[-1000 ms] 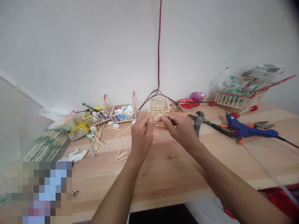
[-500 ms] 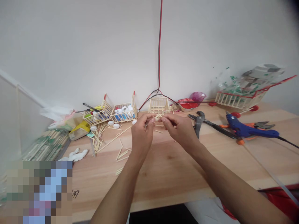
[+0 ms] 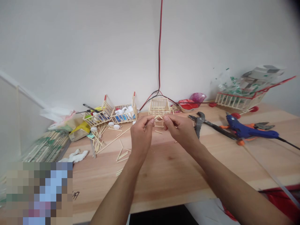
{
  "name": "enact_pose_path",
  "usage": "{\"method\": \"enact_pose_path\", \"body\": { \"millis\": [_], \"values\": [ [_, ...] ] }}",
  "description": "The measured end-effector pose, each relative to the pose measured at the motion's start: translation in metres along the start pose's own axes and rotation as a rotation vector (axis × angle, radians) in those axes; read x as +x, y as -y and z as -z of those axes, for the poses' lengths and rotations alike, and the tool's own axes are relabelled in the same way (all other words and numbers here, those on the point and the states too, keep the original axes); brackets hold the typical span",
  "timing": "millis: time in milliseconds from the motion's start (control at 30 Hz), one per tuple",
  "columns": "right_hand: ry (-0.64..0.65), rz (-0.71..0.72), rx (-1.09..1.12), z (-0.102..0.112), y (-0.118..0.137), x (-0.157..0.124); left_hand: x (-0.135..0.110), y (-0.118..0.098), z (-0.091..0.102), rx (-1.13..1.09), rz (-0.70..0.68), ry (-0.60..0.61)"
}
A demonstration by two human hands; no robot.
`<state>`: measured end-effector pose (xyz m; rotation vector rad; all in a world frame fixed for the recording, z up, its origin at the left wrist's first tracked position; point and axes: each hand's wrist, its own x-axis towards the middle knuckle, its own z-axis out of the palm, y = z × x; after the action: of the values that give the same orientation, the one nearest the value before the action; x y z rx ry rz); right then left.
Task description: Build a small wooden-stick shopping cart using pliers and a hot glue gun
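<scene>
My left hand (image 3: 141, 131) and my right hand (image 3: 181, 129) are raised above the middle of the table, close together, each in a pinch. Between their fingertips is a small frame of thin wooden sticks (image 3: 159, 117), meeting in a low peak; the fingers hide its ends. Just behind it stands a small stick basket (image 3: 159, 102), partly covered by the hands. Loose short sticks (image 3: 122, 155) lie on the tabletop left of my left forearm.
Two stick carts (image 3: 124, 113) stand at the back left, one holding white and blue caps. At right lie pliers (image 3: 199, 125) and a blue glue gun (image 3: 252, 128). A larger cart (image 3: 241, 101) with plastic bags stands behind. Bundled sticks (image 3: 47, 145) lie far left.
My hands have drawn slightly apart, the left a little to the left, the right a little to the right. More of the peaked stick frame shows between them.
</scene>
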<state>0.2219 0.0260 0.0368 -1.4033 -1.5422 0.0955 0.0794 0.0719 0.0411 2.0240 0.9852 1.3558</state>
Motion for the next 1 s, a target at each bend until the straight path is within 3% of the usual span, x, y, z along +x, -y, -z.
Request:
{"method": "enact_pose_path", "body": {
  "millis": [433, 1000],
  "values": [
    [-0.004, -0.056, 0.148, -0.0005, -0.0011, 0.0017, -0.0005, -0.0008, -0.0005, -0.017, 0.015, 0.002],
    [-0.035, -0.021, 0.028, -0.0013, -0.0033, 0.0010, -0.0012, 0.0004, -0.0015, 0.014, -0.006, 0.008]
  ]
}}
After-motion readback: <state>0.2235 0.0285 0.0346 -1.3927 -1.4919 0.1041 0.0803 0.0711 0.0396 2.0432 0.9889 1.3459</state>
